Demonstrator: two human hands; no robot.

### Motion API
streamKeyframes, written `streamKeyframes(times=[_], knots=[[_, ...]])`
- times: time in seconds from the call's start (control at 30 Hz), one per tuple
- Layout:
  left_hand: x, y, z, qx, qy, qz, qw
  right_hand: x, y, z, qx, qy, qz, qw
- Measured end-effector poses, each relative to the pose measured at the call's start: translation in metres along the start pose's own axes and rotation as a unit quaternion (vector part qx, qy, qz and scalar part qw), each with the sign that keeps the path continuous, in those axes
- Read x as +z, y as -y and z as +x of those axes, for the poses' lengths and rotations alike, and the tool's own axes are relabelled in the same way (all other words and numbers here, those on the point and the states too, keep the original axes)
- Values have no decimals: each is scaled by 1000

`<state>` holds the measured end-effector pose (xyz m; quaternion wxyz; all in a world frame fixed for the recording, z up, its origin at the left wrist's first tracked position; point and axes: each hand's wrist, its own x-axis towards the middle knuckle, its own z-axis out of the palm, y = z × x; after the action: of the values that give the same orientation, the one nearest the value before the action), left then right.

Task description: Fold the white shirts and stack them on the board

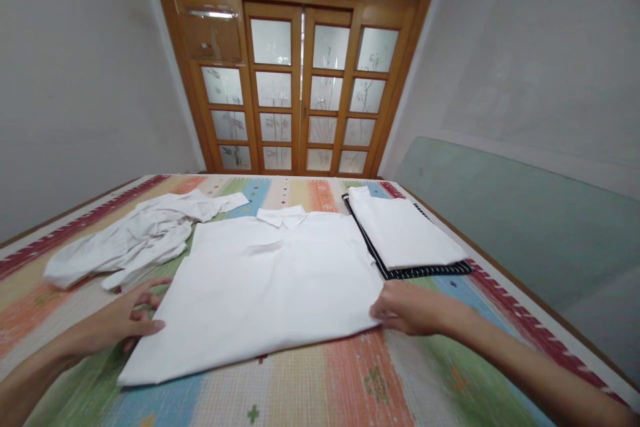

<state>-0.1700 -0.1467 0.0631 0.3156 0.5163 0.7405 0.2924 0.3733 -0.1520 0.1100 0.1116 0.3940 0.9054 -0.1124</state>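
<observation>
A white collared shirt (280,280) lies flat in front of me, its collar pointing away and its sides folded into a broad rectangle. At its lower right corner, my right hand (410,307) is closed on the fabric. My left hand (125,317) is beside the left edge, fingers loosely bent and apart, with the thumb tip at the cloth. Part of the left fingers is hidden, and I cannot tell whether they touch the shirt. The near edge runs at a slant, lower on the left.
Left of the shirt is a crumpled white garment (145,230). At the right, a folded white garment (405,230) rests on a black striped one (430,271). Everything lies on a colourful striped bedspread (300,390). A pale green board (520,213) stands along the right; wooden glazed doors (300,87) are beyond.
</observation>
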Motion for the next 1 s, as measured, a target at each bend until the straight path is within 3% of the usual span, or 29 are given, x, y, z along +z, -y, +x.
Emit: streamKeyframes(times=[0.1, 0.2, 0.3, 0.53, 0.73, 0.87, 1.0], knots=[[0, -6, 15, 4, 73, -26, 997, -19, -12, 9, -1, -22, 57, 998], [5, -23, 29, 19, 31, -46, 998, -29, -33, 30, 47, -98, 31, 994], [9, -43, 39, 24, 4, -46, 999, -31, -55, 58, 91, -133, -2, 987], [15, -62, 66, 69, -9, 5, 998, -25, -86, 112, 150, -82, -47, 984], [11, -71, 81, 95, 96, 47, 990, -35, -99, 129, 183, -87, 11, 979], [8, -76, 97, 130, 175, 142, 966, -43, -103, 135, 186, -52, 64, 979], [14, -89, 108, 159, 187, 226, 943, -49, -102, 143, 159, -22, 86, 983]])
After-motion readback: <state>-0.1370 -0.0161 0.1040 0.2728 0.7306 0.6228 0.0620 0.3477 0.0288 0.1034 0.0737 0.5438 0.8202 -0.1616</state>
